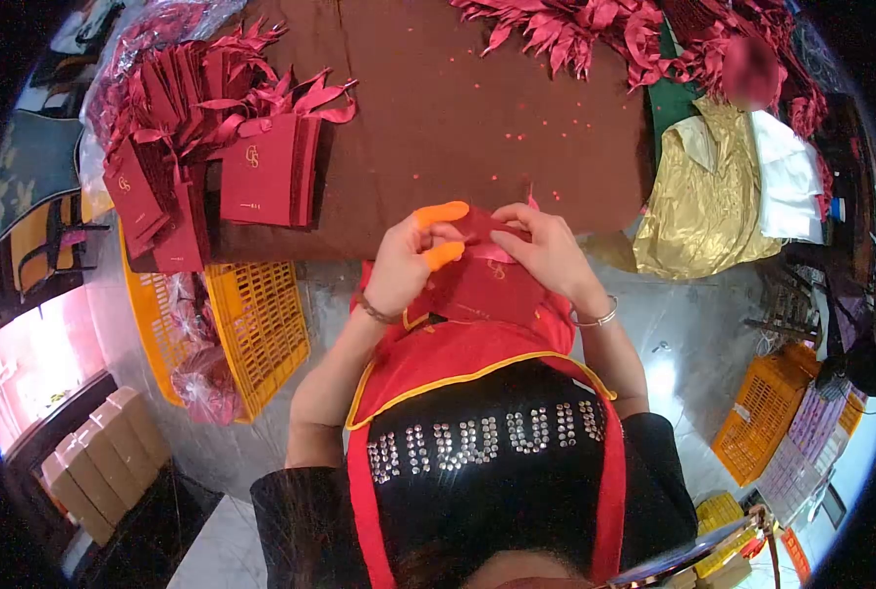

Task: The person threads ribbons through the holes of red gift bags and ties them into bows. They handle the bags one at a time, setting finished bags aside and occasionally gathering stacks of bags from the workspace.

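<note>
A small dark red paper gift bag (482, 290) with gold lettering lies against the red apron (448, 348) at the table's near edge. My left hand (410, 257), with orange covers on the thumb and index finger, pinches the bag's upper left part. At its upper right, my right hand (553, 257) has its fingers curled round a pink-red ribbon (492, 253) that crosses the bag's top. What exactly sits between the fingertips is partly hidden. To the left on the table stand several matching bags (261, 177) with ribbons tied at their tops.
Loose red ribbons (585, 34) are heaped along the far edge of the brown table (418, 108). Gold wrapping (698, 206) and a white sheet (790, 177) hang at the right. Orange crates (256, 329) stand below left, near brown cartons (104, 456). Small red scraps dot the tabletop.
</note>
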### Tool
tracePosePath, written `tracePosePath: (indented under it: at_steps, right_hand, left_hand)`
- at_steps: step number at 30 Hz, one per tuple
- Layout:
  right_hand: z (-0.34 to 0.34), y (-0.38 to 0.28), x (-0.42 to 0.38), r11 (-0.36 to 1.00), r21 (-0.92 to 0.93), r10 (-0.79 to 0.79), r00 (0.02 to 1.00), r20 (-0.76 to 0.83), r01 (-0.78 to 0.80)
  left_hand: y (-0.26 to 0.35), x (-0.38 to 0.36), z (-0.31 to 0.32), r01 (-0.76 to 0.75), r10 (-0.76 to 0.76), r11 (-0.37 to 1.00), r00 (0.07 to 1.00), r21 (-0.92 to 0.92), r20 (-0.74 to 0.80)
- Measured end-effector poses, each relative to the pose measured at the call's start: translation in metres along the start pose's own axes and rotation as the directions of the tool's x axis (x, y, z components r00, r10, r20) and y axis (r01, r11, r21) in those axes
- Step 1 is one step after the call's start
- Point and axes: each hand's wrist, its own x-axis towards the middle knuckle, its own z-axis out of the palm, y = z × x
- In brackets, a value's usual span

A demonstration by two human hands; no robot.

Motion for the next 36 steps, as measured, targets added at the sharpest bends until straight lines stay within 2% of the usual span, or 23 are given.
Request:
tracePosePath:
  at_steps: [2,3,4,6,10,12,14,16,18,23,26,28,29,31,33,35,36]
  right_hand:
    - [0.0,-0.001,-0.001,1.0,-0.004,0.002,1.0,-0.009,-0.002]
    - [0.0,-0.001,-0.001,1.0,-0.007,0.003,1.0,-0.016,-0.004]
    - [0.0,-0.001,-0.001,1.0,-0.007,0.004,1.0,-0.016,-0.004]
    - [-0.001,-0.001,-0.001,1.0,-0.018,0.021,1.0,-0.007,-0.021]
    - [-0.001,-0.001,-0.003,0.999,-0.038,0.003,1.0,-0.023,-0.004]
    - [0.0,0.003,-0.002,0.996,-0.067,-0.064,0.997,-0.03,0.062]
    - [0.0,-0.001,-0.003,0.997,-0.051,-0.058,0.998,-0.024,0.057]
    - [0.0,-0.001,-0.004,0.998,-0.034,-0.051,0.999,-0.02,0.05]
    - [0.002,0.003,-0.004,0.99,-0.069,-0.123,0.992,-0.04,0.12]
    - [0.001,0.001,-0.007,0.993,-0.063,-0.104,0.994,-0.042,0.102]
    - [0.002,-0.002,-0.008,0.99,-0.086,-0.118,0.992,-0.052,0.113]
    - [0.002,-0.003,-0.009,0.989,-0.088,-0.125,0.991,-0.055,0.12]
    - [0.003,-0.002,-0.009,0.99,-0.038,-0.141,0.989,-0.04,0.139]
    - [0.006,0.001,-0.009,0.988,0.013,-0.156,0.987,-0.026,0.156]
    - [0.01,0.004,-0.008,0.97,-0.136,-0.21,0.976,-0.057,0.2]
    - [0.009,0.002,-0.01,0.967,-0.154,-0.214,0.975,-0.055,0.203]
    - [0.008,0.0,-0.01,0.964,-0.171,-0.217,0.975,-0.054,0.205]
  left_hand:
    - [-0.008,0.004,0.005,-0.174,0.185,0.944,0.983,0.279,-0.014]
    - [0.004,0.001,0.015,-0.153,0.204,0.894,0.976,0.422,-0.078]
    - [0.003,0.002,0.018,-0.153,0.203,0.894,0.976,0.422,-0.077]
    - [0.002,0.003,0.022,-0.247,0.361,0.792,0.927,0.558,-0.101]
    - [0.004,0.002,0.027,-0.257,0.41,0.754,0.903,0.605,-0.127]
    - [0.004,0.002,0.03,-0.241,0.4,0.75,0.907,0.616,-0.133]
    - [0.003,0.002,0.03,-0.227,0.391,0.747,0.91,0.625,-0.138]
    - [-0.001,0.004,0.029,-0.265,0.449,0.694,0.886,0.67,-0.114]
    - [-0.002,0.003,0.031,-0.245,0.438,0.694,0.89,0.677,-0.126]
    - [0.0,0.004,0.033,-0.252,0.442,0.692,0.889,0.677,-0.121]
    - [0.006,0.004,0.035,-0.214,0.387,0.701,0.915,0.681,-0.11]
    - [-0.007,0.007,0.033,-0.291,0.489,0.641,0.868,0.71,-0.086]
    - [-0.011,0.008,0.033,-0.292,0.49,0.64,0.868,0.71,-0.085]
    - [-0.015,0.009,0.035,-0.394,0.681,0.357,0.73,0.847,0.052]
    - [-0.015,0.01,0.037,-0.407,0.698,0.337,0.713,0.849,0.064]
    - [-0.014,0.01,0.037,-0.419,0.717,0.314,0.693,0.852,0.077]
    - [-0.013,0.009,0.034,-0.4,0.681,0.341,0.729,0.851,0.069]
